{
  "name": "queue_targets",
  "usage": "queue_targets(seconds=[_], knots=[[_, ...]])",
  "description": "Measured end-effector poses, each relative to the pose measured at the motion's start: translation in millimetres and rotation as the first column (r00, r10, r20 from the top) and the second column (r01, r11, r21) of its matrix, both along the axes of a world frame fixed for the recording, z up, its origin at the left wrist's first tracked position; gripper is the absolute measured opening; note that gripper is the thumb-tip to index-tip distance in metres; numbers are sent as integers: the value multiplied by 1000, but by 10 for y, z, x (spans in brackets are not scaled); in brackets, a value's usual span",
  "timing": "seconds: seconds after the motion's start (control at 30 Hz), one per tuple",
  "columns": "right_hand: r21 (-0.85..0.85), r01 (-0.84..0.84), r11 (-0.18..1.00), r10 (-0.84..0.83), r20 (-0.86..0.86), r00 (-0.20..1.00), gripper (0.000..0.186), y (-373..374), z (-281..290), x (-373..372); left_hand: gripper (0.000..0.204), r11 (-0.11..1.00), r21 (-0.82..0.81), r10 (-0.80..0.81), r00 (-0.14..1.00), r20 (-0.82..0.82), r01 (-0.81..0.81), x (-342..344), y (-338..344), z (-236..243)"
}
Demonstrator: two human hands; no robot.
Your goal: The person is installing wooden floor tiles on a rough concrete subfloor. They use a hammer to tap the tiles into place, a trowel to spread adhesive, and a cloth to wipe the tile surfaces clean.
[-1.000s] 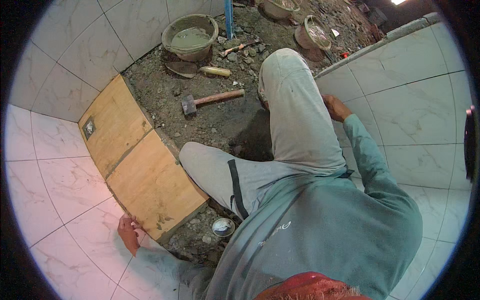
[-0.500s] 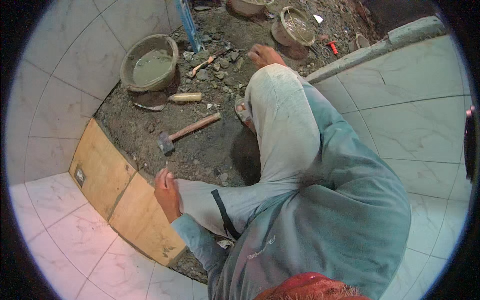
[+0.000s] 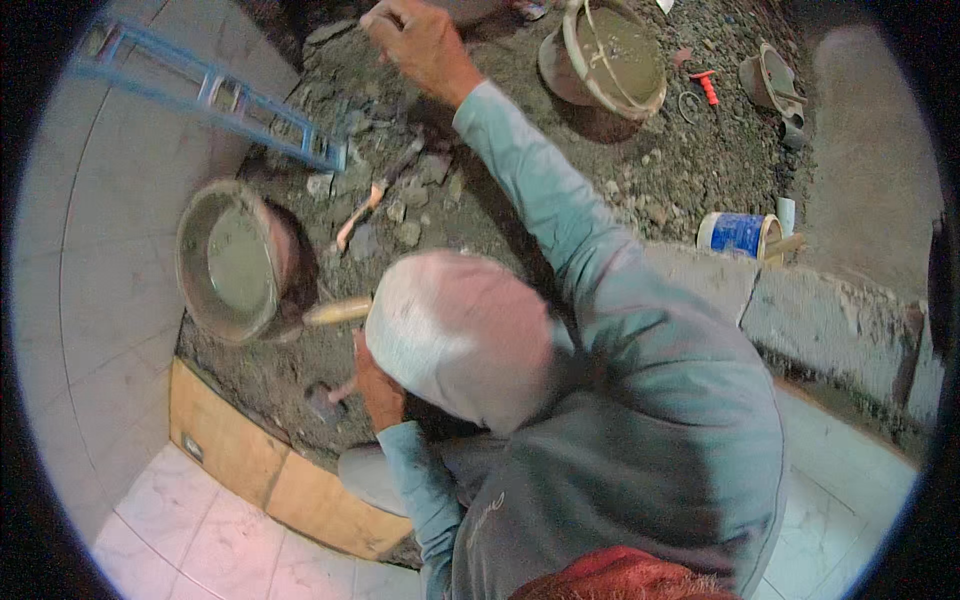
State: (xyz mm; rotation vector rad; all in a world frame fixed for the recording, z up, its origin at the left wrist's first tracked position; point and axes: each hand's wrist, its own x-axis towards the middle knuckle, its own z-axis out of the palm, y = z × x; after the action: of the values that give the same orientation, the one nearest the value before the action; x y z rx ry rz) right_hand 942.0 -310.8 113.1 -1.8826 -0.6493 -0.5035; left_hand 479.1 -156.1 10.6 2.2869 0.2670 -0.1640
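Note:
My right hand (image 3: pixel 420 45) reaches out over the rubble at the far side, fingers loosely bent and apart, with nothing visible in them. Down by my bent knee is my left hand (image 3: pixel 380 385), beside the hammer (image 3: pixel 325 400). It covers part of the handle; its fingers are hidden, so a grip on the hammer cannot be made out. Beyond that hand, a trowel's wooden handle (image 3: pixel 338 311) pokes out past my knee. A tool with an orange-pink handle (image 3: pixel 358 215) lies on the stones. A long blue spirit level (image 3: pixel 215 100) leans toward the left wall.
A bowl of wet cement (image 3: pixel 185 265) stands by the left tiled wall. Farther off are a second cement bowl (image 3: pixel 655 95), a red-handled tool (image 3: pixel 707 88) and a small bucket (image 3: pixel 770 75). A blue-and-white tub (image 3: pixel 735 235) lies by the concrete ledge (image 3: pixel 830 320). Yellowish boards (image 3: pixel 235 445) edge the soil.
My body has leaned forward and the view has shifted. My right arm has stretched out far ahead and left, off the knee. The left hand has moved from the thigh to beside the hammer.

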Motion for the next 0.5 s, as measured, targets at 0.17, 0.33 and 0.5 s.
queue_targets(seconds=[0.17, 0.33, 0.5], knots=[[22, -8, 1000, 13, -213, 977, 32, -393, -268, 14, 54, 906, 341, -271, 962, 13, 251, 1318, -432, -523], [45, 77, 996, -54, -383, 922, 30, -713, -836, -257, 61, 768, 599, -253, 967, -42, 227, 2098, -791, -875], [-189, 156, 970, -226, -443, 868, 26, -690, -1504, -427, 56, 808, 577, -165, 986, 36, 115, 2082, -891, -927]])
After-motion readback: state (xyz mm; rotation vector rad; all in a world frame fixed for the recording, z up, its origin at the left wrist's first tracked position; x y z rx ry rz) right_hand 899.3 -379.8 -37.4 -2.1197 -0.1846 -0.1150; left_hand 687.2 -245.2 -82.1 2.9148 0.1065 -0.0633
